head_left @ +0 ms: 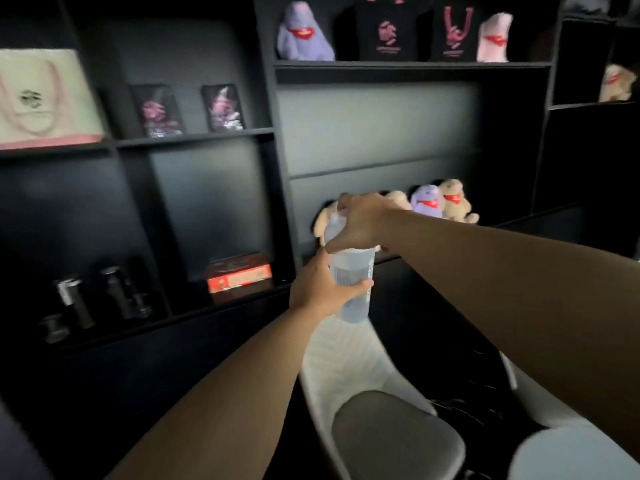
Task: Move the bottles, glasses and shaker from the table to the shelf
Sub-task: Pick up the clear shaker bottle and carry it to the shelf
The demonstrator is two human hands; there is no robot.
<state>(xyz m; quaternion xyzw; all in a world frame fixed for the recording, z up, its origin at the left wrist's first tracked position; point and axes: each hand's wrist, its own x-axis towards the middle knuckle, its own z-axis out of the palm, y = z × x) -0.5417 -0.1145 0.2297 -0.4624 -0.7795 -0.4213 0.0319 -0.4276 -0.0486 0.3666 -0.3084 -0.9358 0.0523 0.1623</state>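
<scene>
Two hands: both on one shaker [351, 285], held in the air before the dark shelf [194, 133].
Left hand [320, 289]: fingers wrapped round the shaker's body, clamped on it.
Right hand [360, 223]: closed over the shaker's top from above.
Shaker: translucent, upright, above a white chair [346, 368], just in front of plush toys [443, 202].
Shelf, lower left: dark bottles [74, 303] standing; a red box [239, 277] one bay to the right.
Sharpness: blurred.
</scene>
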